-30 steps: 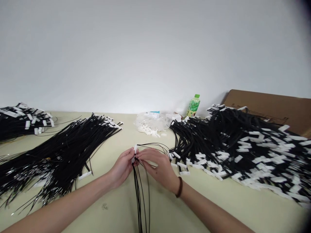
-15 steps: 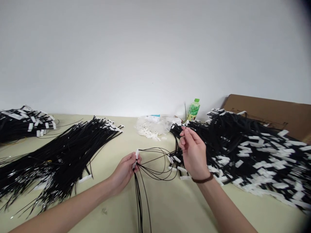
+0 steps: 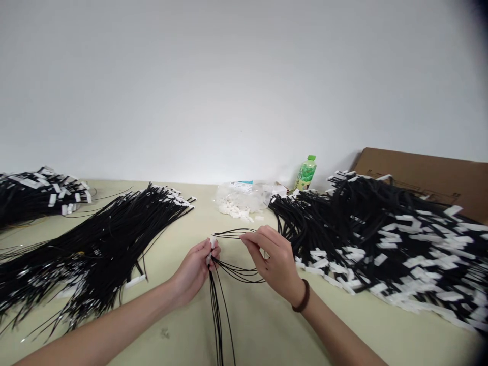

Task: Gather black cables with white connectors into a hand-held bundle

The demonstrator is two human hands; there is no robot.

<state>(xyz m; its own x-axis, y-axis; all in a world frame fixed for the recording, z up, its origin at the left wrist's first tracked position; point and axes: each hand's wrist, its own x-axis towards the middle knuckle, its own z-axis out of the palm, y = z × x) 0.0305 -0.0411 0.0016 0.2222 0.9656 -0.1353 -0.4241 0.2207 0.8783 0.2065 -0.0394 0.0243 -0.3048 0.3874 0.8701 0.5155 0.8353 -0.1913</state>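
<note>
My left hand is closed on a small white connector together with a bunch of thin black wires that run down toward me. Just to its right, my right hand pinches the end of one black wire that arcs back to the connector. A dark bracelet sits on my right wrist. Both hands hover over the pale green table near its middle.
A big heap of black wires with white tags fills the right side. Another long bundle lies at the left, with a further pile at the far left. A bag of white connectors, a green bottle and a cardboard sheet stand at the back.
My right hand rose toward the right heap with a wire end, then came back down beside the connector in my left hand. The left hand has barely moved.
</note>
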